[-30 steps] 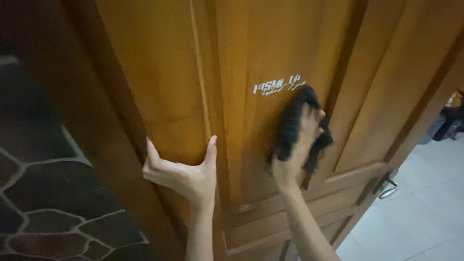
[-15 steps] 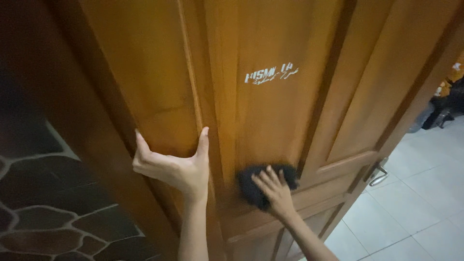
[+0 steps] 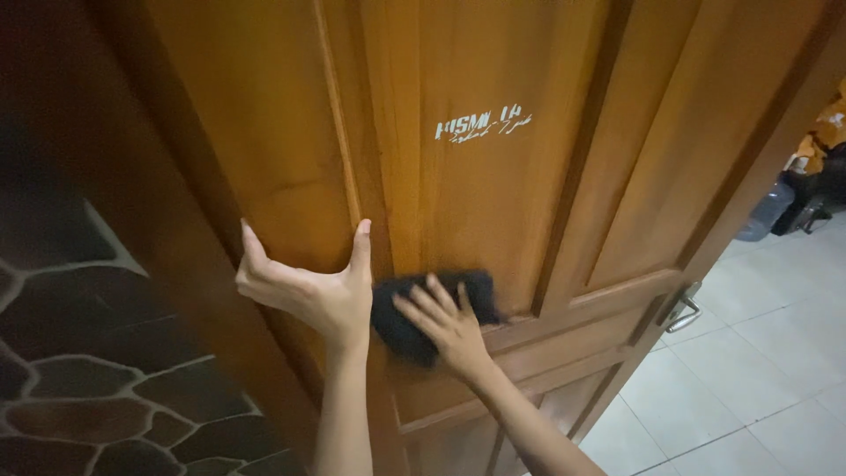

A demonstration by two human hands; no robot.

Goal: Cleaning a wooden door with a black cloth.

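Wiping a wooden door (image 3: 493, 203), orange-brown, panelled, standing ajar with pale floor tiles (image 3: 758, 379) to its right and a dark stone-pattern wall (image 3: 88, 370) to its left. White lettering (image 3: 483, 127) sits mid-panel, untouched by the cloth at this point. Progress is hard to judge: no visible dust line or wet streak, so cleaned vs uncleaned area can't be told; lower rails and right panel look the same as the rest. Left hand (image 3: 304, 295) spread open, thumb and fingers apart, bracing the door's edge. Right hand (image 3: 445, 322) flat, fingers splayed, pressing a black cloth (image 3: 414, 310) onto the bottom of the centre panel, just above the rail. Metal handle (image 3: 680, 313) at far right, well apart.
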